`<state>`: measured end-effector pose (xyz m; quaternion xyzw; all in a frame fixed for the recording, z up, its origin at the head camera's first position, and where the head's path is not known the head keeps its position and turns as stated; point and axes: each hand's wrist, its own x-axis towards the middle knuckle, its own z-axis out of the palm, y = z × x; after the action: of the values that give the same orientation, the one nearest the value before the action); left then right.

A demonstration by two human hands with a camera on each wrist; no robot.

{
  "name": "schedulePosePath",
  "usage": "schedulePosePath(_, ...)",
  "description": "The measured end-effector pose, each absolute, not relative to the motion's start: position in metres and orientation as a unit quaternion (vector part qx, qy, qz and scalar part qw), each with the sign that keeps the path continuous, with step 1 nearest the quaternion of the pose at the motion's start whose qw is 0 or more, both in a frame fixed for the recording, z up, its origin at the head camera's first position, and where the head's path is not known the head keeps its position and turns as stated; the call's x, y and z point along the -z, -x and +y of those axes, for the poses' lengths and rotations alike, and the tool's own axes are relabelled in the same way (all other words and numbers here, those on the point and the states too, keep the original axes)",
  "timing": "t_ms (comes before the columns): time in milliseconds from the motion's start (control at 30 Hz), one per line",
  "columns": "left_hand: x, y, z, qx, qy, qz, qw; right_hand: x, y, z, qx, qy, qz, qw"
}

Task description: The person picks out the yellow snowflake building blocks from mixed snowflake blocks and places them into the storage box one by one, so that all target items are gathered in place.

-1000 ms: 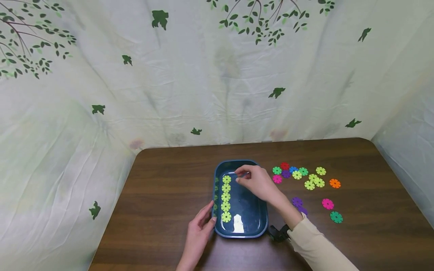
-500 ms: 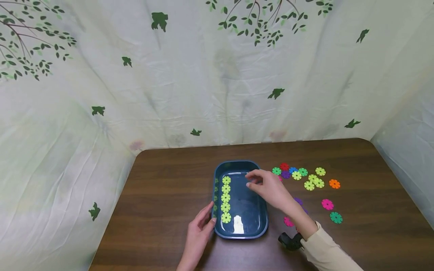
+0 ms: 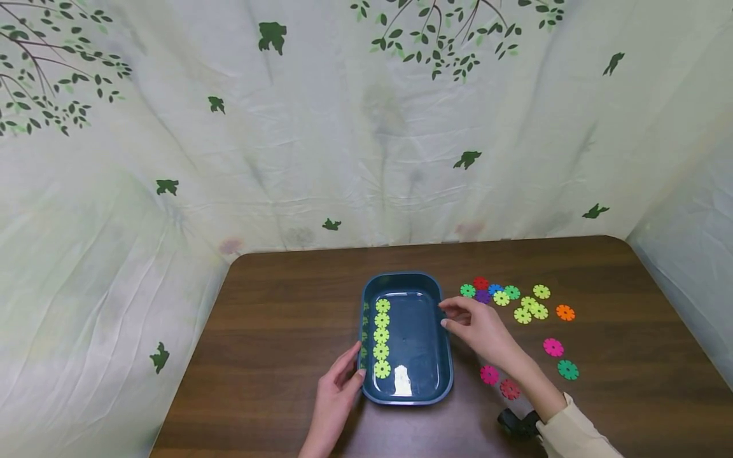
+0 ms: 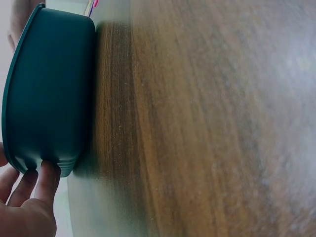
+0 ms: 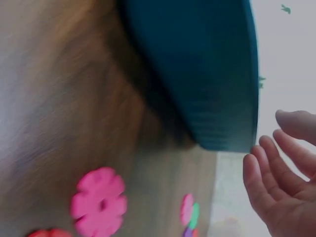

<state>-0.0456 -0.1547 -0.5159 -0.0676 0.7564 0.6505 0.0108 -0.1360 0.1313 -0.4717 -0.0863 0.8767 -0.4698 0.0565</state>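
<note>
A blue rectangular tray [image 3: 418, 346] stands on the table, with several yellow-green notched plastic discs [image 3: 381, 335] lined up along its left side. My left hand [image 3: 338, 385] touches the tray's left side, its fingertips on the outer wall and the thumb at the rim; the left wrist view shows these fingers [image 4: 47, 182] nearly straight against the wall. Over the tray's right rim is my right hand [image 3: 483, 331], thumb and fingers apart and loosely bent. In the right wrist view that hand [image 5: 281, 192] holds nothing, its fingertips close to the rim.
Right of the tray lie loose discs: a yellow-green cluster [image 3: 529, 303], a blue one [image 3: 495, 289], an orange one [image 3: 565, 312], a teal one [image 3: 568, 369], a pink one [image 3: 489, 374] and a red one [image 3: 509, 389]. A printed curtain [image 3: 401, 178] hangs behind the table [image 3: 286, 343].
My right hand has moved rightward from over the tray's inside to its right rim, uncovering pink and red discs near the wrist. The left hand and the row of discs stay put.
</note>
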Motion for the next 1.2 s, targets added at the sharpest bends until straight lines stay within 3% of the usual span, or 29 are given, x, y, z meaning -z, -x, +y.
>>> schedulePosePath(1000, 0.517, 0.045, -0.155, -0.645, 0.07, 0.761, 0.01, 0.49, 0.109, 0.226, 0.444, 0.057, 0.894, 0.006)
schedulePosePath(1200, 0.517, 0.045, -0.155, -0.647, 0.07, 0.759, 0.01, 0.492, 0.107, 0.243, 0.417, 0.057, 0.906, -0.031)
